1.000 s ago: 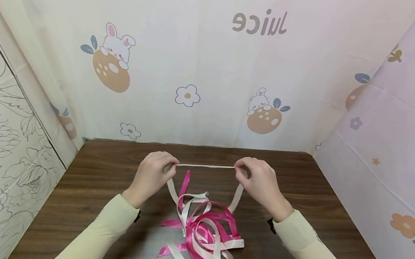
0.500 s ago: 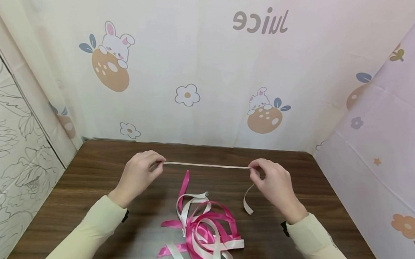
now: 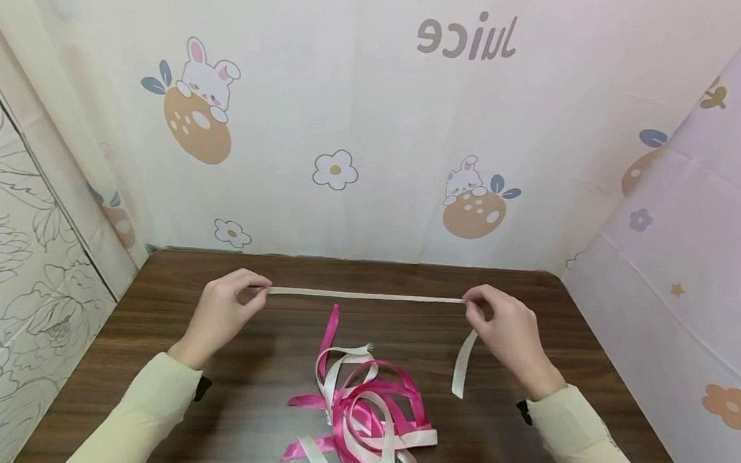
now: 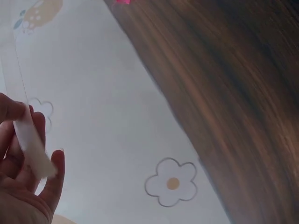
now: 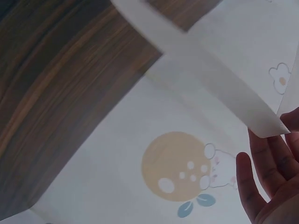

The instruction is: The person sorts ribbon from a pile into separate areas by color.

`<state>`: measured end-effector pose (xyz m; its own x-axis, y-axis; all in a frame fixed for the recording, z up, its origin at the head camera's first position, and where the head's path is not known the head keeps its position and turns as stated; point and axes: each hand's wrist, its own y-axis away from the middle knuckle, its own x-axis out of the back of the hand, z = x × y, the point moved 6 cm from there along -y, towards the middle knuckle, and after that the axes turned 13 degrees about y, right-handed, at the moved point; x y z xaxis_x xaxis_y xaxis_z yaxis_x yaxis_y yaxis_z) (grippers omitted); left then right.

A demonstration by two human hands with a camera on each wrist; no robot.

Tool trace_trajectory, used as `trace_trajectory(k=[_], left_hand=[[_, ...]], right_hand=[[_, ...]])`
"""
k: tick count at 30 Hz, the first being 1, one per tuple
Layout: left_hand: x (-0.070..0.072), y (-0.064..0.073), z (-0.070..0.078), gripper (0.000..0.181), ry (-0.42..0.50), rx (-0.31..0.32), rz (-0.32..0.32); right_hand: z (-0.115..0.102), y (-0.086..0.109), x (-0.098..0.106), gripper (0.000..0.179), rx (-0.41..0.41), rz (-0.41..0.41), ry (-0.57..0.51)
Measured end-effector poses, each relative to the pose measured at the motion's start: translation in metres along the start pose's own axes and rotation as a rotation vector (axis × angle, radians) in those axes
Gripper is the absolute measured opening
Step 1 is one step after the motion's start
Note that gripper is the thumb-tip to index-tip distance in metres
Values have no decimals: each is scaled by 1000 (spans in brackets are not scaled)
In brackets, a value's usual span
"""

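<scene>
A white ribbon [image 3: 366, 296] stretches taut and level between two hands above the far part of the table. At its left, my left hand [image 3: 223, 314] pinches it between thumb and fingertips; in the left wrist view a short end of the ribbon [image 4: 35, 149] lies across the fingers. My right hand [image 3: 510, 336] pinches the other side, and a longer tail [image 3: 462, 367] hangs below it. That tail [image 5: 210, 70] runs wide across the right wrist view. Nearer the body, a loose tangle of pink ribbon [image 3: 348, 445] and white ribbon [image 3: 388, 441] lies on the table.
The dark wooden table [image 3: 202, 420] ends at the back against a pale printed curtain [image 3: 379, 103]. Another curtain [image 3: 699, 233] hangs on the right, and a panel with line-drawn flowers [image 3: 13, 271] stands at the left.
Both hands have moved apart, left hand leftward and right hand rightward, so the span of ribbon between them is longer. The held ribbon's hanging left part has slid up out of sight. The tangle stayed put.
</scene>
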<state>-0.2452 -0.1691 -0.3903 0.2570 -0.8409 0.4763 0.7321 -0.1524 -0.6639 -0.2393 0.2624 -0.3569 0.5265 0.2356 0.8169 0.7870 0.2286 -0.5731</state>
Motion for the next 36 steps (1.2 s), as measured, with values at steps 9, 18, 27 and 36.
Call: trace_trajectory(k=[9,18,27,36], left_hand=[[11,4,-19,16,34,73,-2],[16,3,-35,11,83,174,-38],[26,2,-56,11,32,202,-63],[32,0,-79,11,-12,276,-77]], right_hand=[[17,6,-7,15,-44,-34,-5],[29,7,-15,14,-70,-91,-4],[55,7,-23,15,-153,-230,3],[95,7,-32,14,-233,-290,-6]])
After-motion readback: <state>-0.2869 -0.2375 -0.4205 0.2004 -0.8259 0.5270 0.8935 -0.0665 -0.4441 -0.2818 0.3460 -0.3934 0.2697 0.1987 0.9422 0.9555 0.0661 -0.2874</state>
